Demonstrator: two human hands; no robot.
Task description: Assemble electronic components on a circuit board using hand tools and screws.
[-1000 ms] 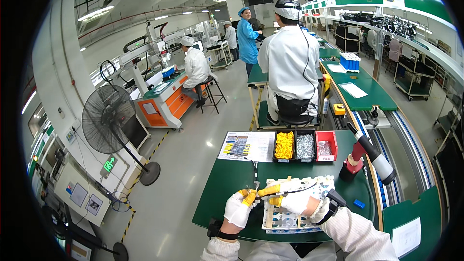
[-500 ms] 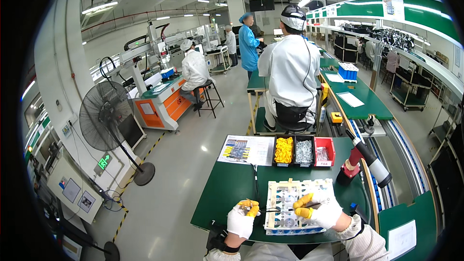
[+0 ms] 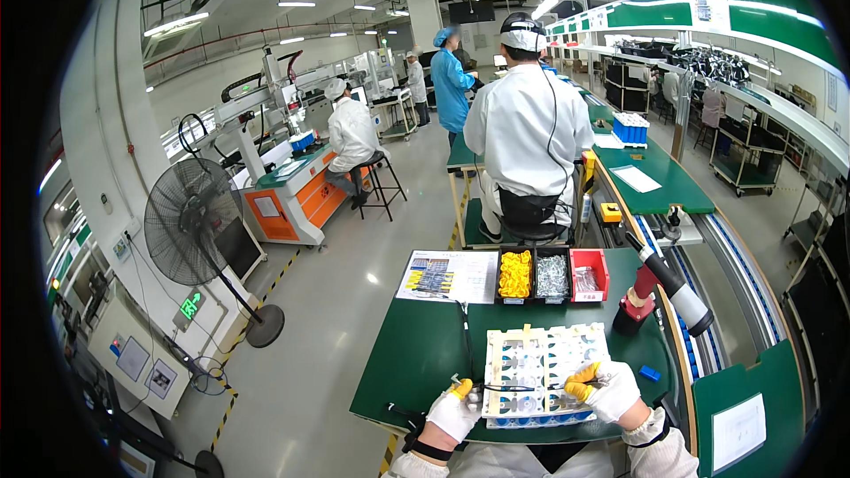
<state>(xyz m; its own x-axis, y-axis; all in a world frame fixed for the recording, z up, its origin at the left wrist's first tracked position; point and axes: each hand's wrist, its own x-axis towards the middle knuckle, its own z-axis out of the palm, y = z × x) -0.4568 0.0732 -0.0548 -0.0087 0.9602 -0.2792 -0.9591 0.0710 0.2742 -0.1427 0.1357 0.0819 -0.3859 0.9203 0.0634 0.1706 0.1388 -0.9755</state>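
Both hands wear white gloves with yellow fingertips. My left hand (image 3: 454, 413) is closed at the near left corner of a white slotted tray (image 3: 496, 408), pinching the end of a thin black cable (image 3: 509, 388). That cable lies across the tray toward the right hand. Over the tray's right side, my right hand (image 3: 611, 392) has its thumb and fingers pressed together; a thin tip shows beside them, too small to name. Pale round parts sit in the tray, with blue showing along its lower front. Another black cord (image 3: 467, 336) runs down the mat to the left hand.
Behind the tray stand bins of yellow parts (image 3: 514, 275), clear parts (image 3: 552, 276) and a red bin (image 3: 589, 275), beside a printed sheet (image 3: 447, 276). A red-and-black tool stand (image 3: 633, 312) and small blue block (image 3: 650, 373) are right. A co-worker (image 3: 529, 133) sits ahead.
My right hand has moved right, away from the left, and its fingers are farther from the black cable. My left hand has dropped slightly. The blue block now shows more fully.
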